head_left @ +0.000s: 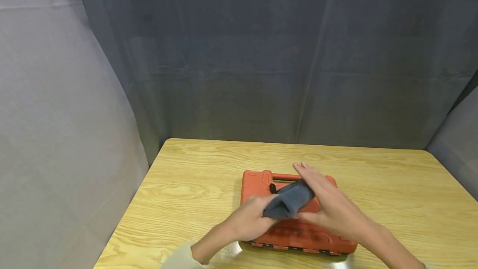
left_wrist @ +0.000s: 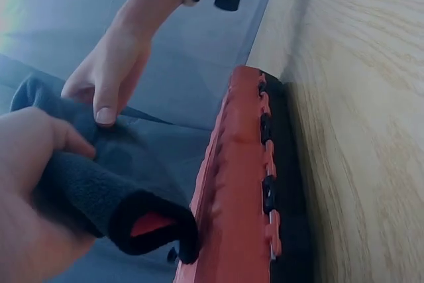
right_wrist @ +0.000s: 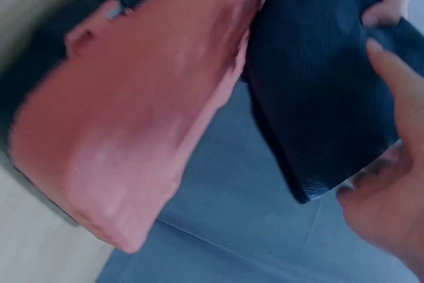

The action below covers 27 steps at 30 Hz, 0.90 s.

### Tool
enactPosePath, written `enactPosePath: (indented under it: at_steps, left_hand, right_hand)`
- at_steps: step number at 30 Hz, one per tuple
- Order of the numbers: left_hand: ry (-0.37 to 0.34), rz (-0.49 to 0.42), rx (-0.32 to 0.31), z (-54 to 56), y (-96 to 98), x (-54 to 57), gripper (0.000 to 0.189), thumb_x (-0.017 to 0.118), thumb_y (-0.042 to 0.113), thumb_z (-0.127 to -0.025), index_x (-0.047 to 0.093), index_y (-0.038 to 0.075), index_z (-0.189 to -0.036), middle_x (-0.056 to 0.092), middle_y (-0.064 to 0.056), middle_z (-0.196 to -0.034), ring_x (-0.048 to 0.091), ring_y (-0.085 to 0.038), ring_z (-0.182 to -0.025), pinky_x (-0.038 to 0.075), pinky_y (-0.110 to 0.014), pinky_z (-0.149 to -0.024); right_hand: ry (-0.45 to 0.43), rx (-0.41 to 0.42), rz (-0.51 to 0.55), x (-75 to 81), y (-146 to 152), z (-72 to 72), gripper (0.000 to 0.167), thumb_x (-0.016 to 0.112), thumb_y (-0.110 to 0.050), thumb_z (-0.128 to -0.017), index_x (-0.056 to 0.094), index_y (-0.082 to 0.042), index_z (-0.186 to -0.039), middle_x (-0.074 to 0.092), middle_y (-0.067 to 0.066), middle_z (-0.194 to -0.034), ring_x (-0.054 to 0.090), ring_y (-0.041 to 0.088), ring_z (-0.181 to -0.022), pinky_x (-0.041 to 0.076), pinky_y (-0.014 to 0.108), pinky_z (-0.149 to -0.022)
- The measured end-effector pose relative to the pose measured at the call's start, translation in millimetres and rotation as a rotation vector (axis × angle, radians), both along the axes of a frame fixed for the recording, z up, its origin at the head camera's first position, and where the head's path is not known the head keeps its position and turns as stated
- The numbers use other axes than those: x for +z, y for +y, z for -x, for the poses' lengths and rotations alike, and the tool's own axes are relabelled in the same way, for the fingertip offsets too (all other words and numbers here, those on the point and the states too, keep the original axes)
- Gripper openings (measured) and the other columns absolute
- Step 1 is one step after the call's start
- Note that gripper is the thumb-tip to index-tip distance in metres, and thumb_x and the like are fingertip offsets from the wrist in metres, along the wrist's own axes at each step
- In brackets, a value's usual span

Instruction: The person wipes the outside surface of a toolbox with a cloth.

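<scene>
A dark blue-grey cloth (head_left: 296, 198), soft and folded into an open roll, is held above a closed red case (head_left: 298, 235). My left hand (head_left: 251, 219) grips the cloth's left end. In the left wrist view the rolled end of the cloth (left_wrist: 93, 187) opens toward the case and shows a reddish patch inside. My right hand (head_left: 336, 211) holds the other end between thumb and fingers. From the right wrist, the cloth (right_wrist: 318, 77) appears as a broad flap with a straight edge, the right thumb lying on its face. A small black piece (head_left: 273, 188) shows beside it.
The red case lies flat on a wood-grain table (head_left: 186, 186), its handle toward the far side and black latches (left_wrist: 267, 127) along the near side. Grey curtains (head_left: 239, 61) hang behind the table and at both sides.
</scene>
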<state>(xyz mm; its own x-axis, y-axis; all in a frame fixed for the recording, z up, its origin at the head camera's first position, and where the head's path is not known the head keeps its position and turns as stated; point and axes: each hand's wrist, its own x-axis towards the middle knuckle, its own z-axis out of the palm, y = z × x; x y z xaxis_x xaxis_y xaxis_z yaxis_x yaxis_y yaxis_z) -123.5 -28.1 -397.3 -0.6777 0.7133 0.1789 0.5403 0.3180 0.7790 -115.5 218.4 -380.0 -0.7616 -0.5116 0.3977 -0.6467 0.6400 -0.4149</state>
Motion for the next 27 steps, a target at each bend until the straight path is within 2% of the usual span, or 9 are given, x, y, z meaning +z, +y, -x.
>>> enactPosePath:
  at_steps: [4,7,11,13,16,19,22,25,27]
  left_hand:
    - [0.085,0.069,-0.109,-0.7,3.9,0.8,0.038,0.049,0.019,-0.107,0.054,0.014,-0.144,0.067,0.003,-0.124,0.063,-0.001,-0.102,0.045,-0.018,-0.093]
    - [0.023,0.091,-0.111,-0.7,3.3,0.5,0.041,0.050,0.019,-0.106,0.051,0.017,-0.147,0.061,0.004,-0.135,0.064,0.000,-0.091,0.045,-0.018,-0.093]
    - [-0.056,0.093,-0.076,-0.1,0.5,0.4,0.045,0.056,0.013,-0.102,0.052,0.017,-0.147,0.065,0.005,-0.125,0.056,0.001,-0.063,0.047,-0.018,-0.081]
    - [-0.073,0.088,-0.070,-0.2,-0.9,0.7,0.047,0.058,0.010,-0.098,0.054,0.018,-0.144,0.069,0.007,-0.103,0.054,0.000,-0.060,0.047,-0.017,-0.071]
    - [-0.137,0.057,-0.064,-0.9,-3.3,0.0,0.048,0.059,0.009,-0.096,0.056,0.020,-0.143,0.060,0.009,-0.072,0.045,-0.004,-0.048,0.042,-0.018,-0.057]
    - [-0.192,0.015,-0.049,-0.7,-7.0,-3.3,0.043,0.059,0.012,-0.097,0.059,0.019,-0.139,0.054,0.009,-0.062,0.041,-0.006,-0.043,0.038,-0.019,-0.051]
    - [-0.195,0.000,-0.029,0.6,-11.1,-7.4,0.039,0.060,0.020,-0.099,0.060,0.017,-0.138,0.066,0.011,-0.081,0.052,-0.003,-0.054,0.043,-0.019,-0.059]
    - [-0.191,-0.009,-0.017,2.5,-14.4,-10.7,0.039,0.061,0.026,-0.101,0.060,0.015,-0.138,0.070,0.008,-0.109,0.064,0.000,-0.083,0.050,-0.020,-0.077]
    - [-0.193,-0.010,-0.001,3.6,-16.4,-12.1,0.042,0.062,0.030,-0.100,0.059,0.014,-0.139,0.067,0.005,-0.122,0.063,-0.002,-0.103,0.050,-0.023,-0.089]
  right_hand:
    - [-0.126,0.114,-0.048,2.8,2,3.0,0.082,0.082,-0.038,-0.083,0.043,-0.020,-0.153,0.050,0.006,-0.148,0.041,0.043,-0.136,0.041,0.063,-0.099]
    - [-0.231,0.191,-0.068,1.6,4,3.2,0.058,0.070,-0.038,-0.095,0.053,-0.019,-0.146,0.058,0.003,-0.139,0.052,0.038,-0.127,0.048,0.055,-0.095]
    - [-0.269,0.235,-0.048,-3.0,5,1.1,0.040,0.060,-0.026,-0.103,0.058,-0.015,-0.141,0.063,0.001,-0.132,0.063,0.019,-0.114,0.055,0.037,-0.086]
    - [-0.297,0.242,-0.025,-4.3,7,-0.1,0.038,0.056,-0.022,-0.104,0.058,-0.012,-0.141,0.064,0.001,-0.131,0.064,0.011,-0.106,0.054,0.031,-0.082]
    - [-0.359,0.240,0.006,-3.5,13,-1.2,0.039,0.053,-0.022,-0.105,0.056,-0.010,-0.142,0.066,0.002,-0.127,0.064,0.008,-0.094,0.051,0.028,-0.076]
    - [-0.388,0.221,0.023,-1.3,20,-1.2,0.040,0.053,-0.023,-0.106,0.055,-0.009,-0.143,0.066,0.003,-0.125,0.064,0.009,-0.092,0.050,0.027,-0.073]
    - [-0.392,0.187,0.021,2.2,27,-0.2,0.041,0.054,-0.024,-0.105,0.054,-0.012,-0.145,0.065,0.003,-0.128,0.065,0.012,-0.102,0.052,0.028,-0.076]
    - [-0.376,0.165,0.023,5.3,35,1.3,0.041,0.055,-0.022,-0.105,0.054,-0.015,-0.145,0.064,0.003,-0.130,0.063,0.013,-0.112,0.054,0.029,-0.081]
    - [-0.359,0.166,0.036,6.5,39,2.7,0.040,0.056,-0.019,-0.104,0.055,-0.014,-0.144,0.065,0.002,-0.129,0.062,0.011,-0.110,0.054,0.028,-0.079]
